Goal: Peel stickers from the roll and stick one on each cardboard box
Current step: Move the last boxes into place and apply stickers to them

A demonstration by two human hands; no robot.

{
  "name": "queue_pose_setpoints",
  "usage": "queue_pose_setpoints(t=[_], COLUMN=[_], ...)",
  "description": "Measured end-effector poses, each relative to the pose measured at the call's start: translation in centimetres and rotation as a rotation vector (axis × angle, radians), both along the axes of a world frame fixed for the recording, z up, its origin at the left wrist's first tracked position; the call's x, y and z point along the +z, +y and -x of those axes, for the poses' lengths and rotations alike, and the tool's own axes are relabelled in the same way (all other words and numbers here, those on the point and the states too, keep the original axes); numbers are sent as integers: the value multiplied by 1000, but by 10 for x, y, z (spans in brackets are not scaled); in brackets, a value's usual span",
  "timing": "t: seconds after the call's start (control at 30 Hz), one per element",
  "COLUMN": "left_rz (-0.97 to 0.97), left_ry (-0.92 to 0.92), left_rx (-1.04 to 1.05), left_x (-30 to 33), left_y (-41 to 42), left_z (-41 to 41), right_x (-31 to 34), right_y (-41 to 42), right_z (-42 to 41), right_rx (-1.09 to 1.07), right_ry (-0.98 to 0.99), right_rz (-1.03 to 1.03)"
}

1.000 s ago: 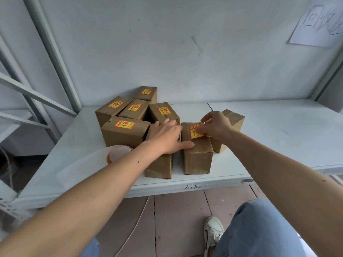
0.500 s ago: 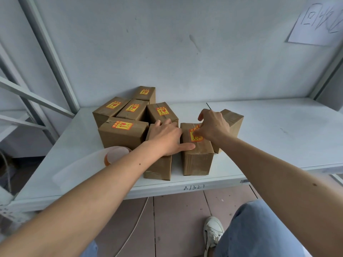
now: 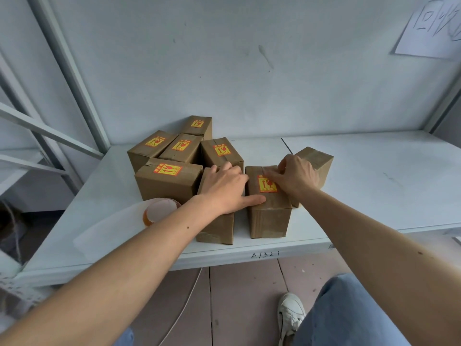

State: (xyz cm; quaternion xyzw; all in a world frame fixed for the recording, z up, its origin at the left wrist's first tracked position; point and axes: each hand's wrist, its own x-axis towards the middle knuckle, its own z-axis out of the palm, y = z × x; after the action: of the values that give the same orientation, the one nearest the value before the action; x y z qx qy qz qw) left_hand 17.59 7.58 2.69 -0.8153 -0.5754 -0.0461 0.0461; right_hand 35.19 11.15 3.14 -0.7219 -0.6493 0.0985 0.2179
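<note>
Several brown cardboard boxes stand on the white shelf (image 3: 374, 186). The front box (image 3: 270, 216) has a yellow and red sticker (image 3: 266, 184) lying flat on its top. My right hand (image 3: 295, 174) presses its fingers on the sticker's upper right edge. My left hand (image 3: 225, 187) lies flat across the box to the left (image 3: 217, 228), its thumb touching the front box's near top edge. Behind my right hand a box (image 3: 318, 159) shows no sticker. The sticker roll (image 3: 159, 211) lies at the left, part hidden by my left forearm.
Several stickered boxes cluster at the back left, the nearest being (image 3: 168, 181). A loose strip of white backing paper (image 3: 109, 233) curls from the roll toward the shelf's front edge. A metal upright (image 3: 67, 71) rises at the left. The wall stands close behind.
My right hand has laid the sticker down onto the front box's top and slid to its upper right edge. My left hand has stayed on the boxes.
</note>
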Motion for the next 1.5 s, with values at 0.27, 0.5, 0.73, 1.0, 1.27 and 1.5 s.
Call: queue_pose_setpoints(t=[0.27, 0.5, 0.73, 1.0, 1.27, 1.5], left_rz=[31, 98, 83, 5, -115, 39], left_ry=[37, -23, 77, 59, 75, -270], left_rx=[-1, -62, -160, -163, 12, 44], left_x=[4, 6, 9, 4, 2, 8], left_y=[-7, -22, -19, 11, 73, 87], left_z=[-3, -15, -24, -52, -75, -80], right_x=[7, 8, 10, 19, 32, 42], right_y=[-9, -3, 23, 38, 57, 55], right_z=[-22, -45, -55, -90, -112, -108], right_rx=[95, 189, 440, 407, 372, 387], right_ry=[50, -112, -575, -813, -779, -811], right_rz=[87, 182, 227, 52, 46, 33])
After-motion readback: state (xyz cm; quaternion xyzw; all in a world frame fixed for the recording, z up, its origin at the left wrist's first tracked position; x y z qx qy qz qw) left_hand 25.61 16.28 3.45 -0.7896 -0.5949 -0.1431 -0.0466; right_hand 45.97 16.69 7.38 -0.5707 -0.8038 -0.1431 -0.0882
